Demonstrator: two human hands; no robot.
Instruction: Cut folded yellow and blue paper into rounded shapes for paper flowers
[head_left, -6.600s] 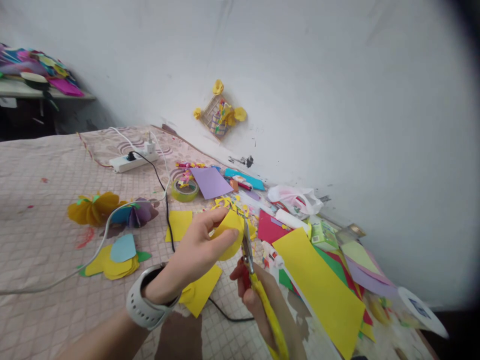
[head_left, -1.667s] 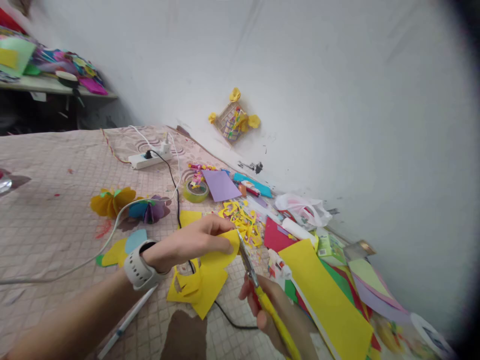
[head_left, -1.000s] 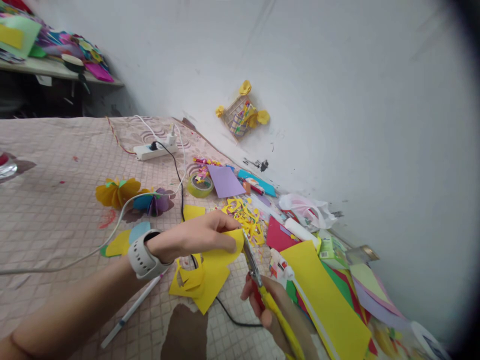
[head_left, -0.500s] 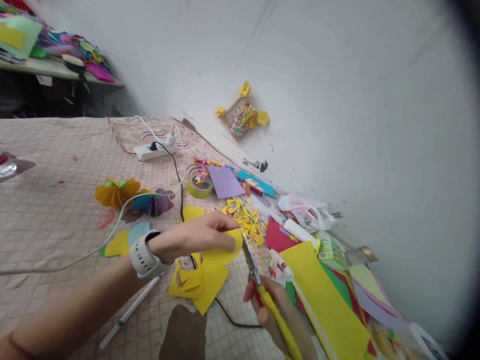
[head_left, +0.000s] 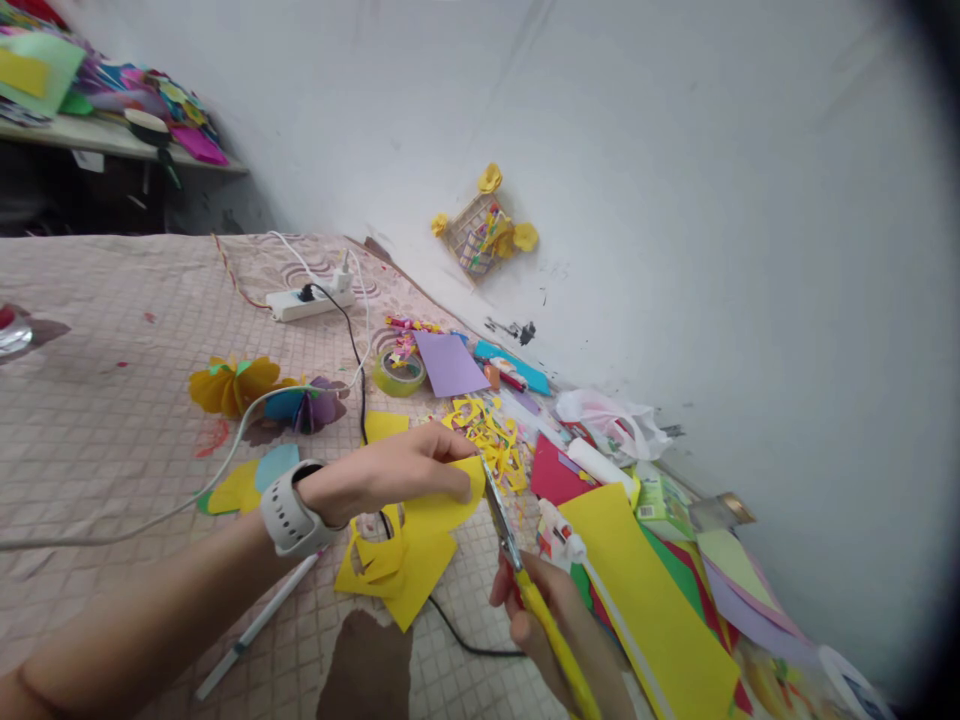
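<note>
My left hand [head_left: 409, 465], with a white watch [head_left: 291, 510] on its wrist, pinches a yellow paper piece [head_left: 439, 512] between thumb and fingers. In my right hand [head_left: 551, 610] is a pair of scissors [head_left: 501, 515] with yellow and red handles. The blades point up and away, and their tips meet the paper's right edge near my left fingertips. Below the held piece lie yellow paper offcuts [head_left: 420, 575], one with a rounded hole cut in it. Yellow paper scraps [head_left: 491, 435] are heaped just beyond my hands.
A white glue gun [head_left: 562, 530] and a large yellow sheet [head_left: 645, 590] lie at right. Cords cross the cloth from a power strip [head_left: 311, 303]. Paper flowers [head_left: 236, 385], a tape roll [head_left: 399, 372] and a white pen [head_left: 259, 625] lie around. The wall [head_left: 675, 250] bounds the right side.
Almost nothing differs. The scissors and both hands keep nearly the same place at the paper's edge.
</note>
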